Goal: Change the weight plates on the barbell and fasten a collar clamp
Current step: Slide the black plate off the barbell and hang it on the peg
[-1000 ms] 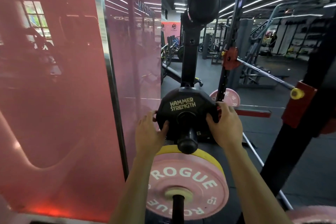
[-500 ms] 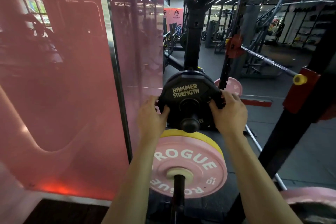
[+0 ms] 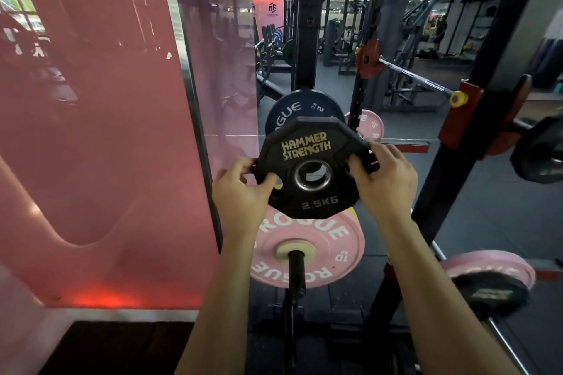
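Observation:
I hold a black 2.5 kg Hammer Strength plate (image 3: 307,158) in the air with both hands. My left hand (image 3: 240,192) grips its left edge and my right hand (image 3: 384,179) grips its right edge. Its centre hole is empty and I see through it. Behind it a dark blue Rogue plate (image 3: 301,109) sits on the storage peg of the rack. Below hangs a pink Rogue 10 kg plate (image 3: 320,246) on a lower peg (image 3: 296,268). The barbell (image 3: 414,77) rests across the rack to the right. No collar clamp is visible.
A pink glass wall (image 3: 106,131) stands close on the left. A black rack upright (image 3: 457,161) rises on the right, with a red hook (image 3: 469,113). More pink plates sit at the lower right (image 3: 487,265) and behind the rack (image 3: 368,125).
The black plate has slid off the peg toward me and now hangs free in both hands. The blue plate behind it is uncovered.

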{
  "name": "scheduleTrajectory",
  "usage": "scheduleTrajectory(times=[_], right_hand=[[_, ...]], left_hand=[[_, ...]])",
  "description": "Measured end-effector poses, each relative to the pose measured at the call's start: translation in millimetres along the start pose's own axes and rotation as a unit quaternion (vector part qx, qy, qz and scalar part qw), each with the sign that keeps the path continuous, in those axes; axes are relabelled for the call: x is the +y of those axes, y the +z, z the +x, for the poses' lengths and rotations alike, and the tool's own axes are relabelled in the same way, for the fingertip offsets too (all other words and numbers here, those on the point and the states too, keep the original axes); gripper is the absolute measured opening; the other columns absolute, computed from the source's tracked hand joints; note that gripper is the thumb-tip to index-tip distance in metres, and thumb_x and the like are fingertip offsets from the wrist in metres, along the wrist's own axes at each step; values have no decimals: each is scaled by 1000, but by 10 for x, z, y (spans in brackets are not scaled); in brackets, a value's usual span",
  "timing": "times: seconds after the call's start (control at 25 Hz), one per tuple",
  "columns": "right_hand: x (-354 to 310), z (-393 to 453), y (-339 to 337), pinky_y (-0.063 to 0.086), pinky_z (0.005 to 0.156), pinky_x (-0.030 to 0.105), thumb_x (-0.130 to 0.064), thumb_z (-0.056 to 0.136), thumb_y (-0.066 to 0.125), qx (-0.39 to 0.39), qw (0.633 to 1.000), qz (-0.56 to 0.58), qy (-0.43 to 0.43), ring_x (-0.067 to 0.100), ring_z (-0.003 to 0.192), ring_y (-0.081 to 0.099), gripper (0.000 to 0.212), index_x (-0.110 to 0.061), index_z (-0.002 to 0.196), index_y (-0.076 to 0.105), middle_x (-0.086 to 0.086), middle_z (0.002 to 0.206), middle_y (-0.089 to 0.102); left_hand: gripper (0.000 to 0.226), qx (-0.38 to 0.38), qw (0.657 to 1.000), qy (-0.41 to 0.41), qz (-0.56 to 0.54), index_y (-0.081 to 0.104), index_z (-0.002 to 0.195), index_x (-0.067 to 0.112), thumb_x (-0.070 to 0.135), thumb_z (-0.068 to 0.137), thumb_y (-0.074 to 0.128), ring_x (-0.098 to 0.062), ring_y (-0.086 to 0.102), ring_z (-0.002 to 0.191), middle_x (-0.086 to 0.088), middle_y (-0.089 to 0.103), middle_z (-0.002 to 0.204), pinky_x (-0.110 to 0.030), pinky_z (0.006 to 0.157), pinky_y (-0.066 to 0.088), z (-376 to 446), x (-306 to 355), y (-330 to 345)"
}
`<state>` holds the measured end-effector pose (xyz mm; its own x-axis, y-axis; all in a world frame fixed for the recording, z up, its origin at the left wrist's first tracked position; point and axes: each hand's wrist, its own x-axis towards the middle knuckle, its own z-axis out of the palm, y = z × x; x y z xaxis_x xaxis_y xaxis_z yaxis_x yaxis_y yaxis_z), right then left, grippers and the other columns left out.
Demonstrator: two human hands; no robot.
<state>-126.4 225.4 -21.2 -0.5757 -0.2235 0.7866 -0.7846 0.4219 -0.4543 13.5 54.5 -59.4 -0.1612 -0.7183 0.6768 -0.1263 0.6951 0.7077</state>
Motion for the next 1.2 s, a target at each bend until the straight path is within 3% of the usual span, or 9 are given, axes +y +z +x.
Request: scheduleTrajectory(times=[0.2, 0.36, 0.48, 0.6, 0.76, 0.92, 1.0, 1.2], right_hand=[[10, -257, -553, 47, 60, 31, -30, 86, 67, 20, 1000, 20, 2, 20, 68, 61, 21, -14, 100, 70, 1, 88, 67], [171, -426, -1185, 43, 61, 27, -33, 86, 64, 33, 999, 5, 13, 19, 71, 62, 25, -14, 101, 70, -1, 91, 68], [365, -661, -1857, 50, 66, 33, -34, 85, 65, 41, 999, 2, 36, 19, 76, 64, 26, -17, 104, 70, -2, 95, 69], [664, -981, -2664, 50, 68, 34, -34, 85, 64, 50, 997, -21, 60, 19, 77, 63, 24, -18, 102, 70, -2, 92, 68], [1108, -1357, -3601, 43, 66, 27, -32, 84, 68, 72, 991, -78, 81, 16, 76, 62, 21, -19, 100, 70, -3, 92, 68], [1514, -1584, -4445, 48, 64, 31, -36, 82, 67, 97, 980, -118, 124, 16, 73, 62, 20, -24, 98, 70, -6, 88, 66], [1667, -1629, -4754, 49, 64, 32, -29, 80, 72, 128, 972, -127, 148, 20, 73, 63, 18, -23, 97, 71, -4, 88, 68], [2100, -1563, -5152, 48, 64, 31, -26, 79, 74, 164, 961, -146, 169, 17, 70, 61, 21, -23, 100, 72, -5, 86, 67]], left_hand=[[30, 5, 1000, 19, -14, 70, 89, 23, 32, 61, 78, -12, 51, 72, 5, 67, 79, -6, 63, 32, -292, 357, -225], [32, 2, 999, 33, -26, 71, 87, 21, 25, 59, 85, -10, 47, 70, 6, 67, 78, -9, 62, 32, -687, 859, -316], [29, -9, 998, 32, -51, 72, 89, 19, 26, 62, 82, -6, 45, 66, 9, 62, 77, -9, 64, 34, -1129, 1371, -365], [31, -57, 996, 22, -71, 73, 92, 20, 21, 64, 84, -5, 47, 65, 10, 56, 77, -25, 62, 37, -1724, 1935, -344], [33, -96, 990, 49, -86, 74, 92, 16, 29, 63, 82, -20, 55, 68, -4, 67, 78, -26, 64, 36, -2451, 2542, -177], [33, -149, 976, 74, -141, 75, 90, 19, 36, 62, 76, -25, 63, 78, 1, 71, 80, -36, 68, 51, -3008, 3164, 112], [33, -160, 969, 78, -170, 75, 89, 22, 39, 61, 74, -20, 63, 80, 8, 66, 76, -31, 68, 49, -3188, 3497, 224], [33, -181, 960, 75, -201, 75, 90, 24, 19, 60, 87, -7, 54, 73, 16, 52, 74, -12, 67, 35, -3467, 3978, 651]])
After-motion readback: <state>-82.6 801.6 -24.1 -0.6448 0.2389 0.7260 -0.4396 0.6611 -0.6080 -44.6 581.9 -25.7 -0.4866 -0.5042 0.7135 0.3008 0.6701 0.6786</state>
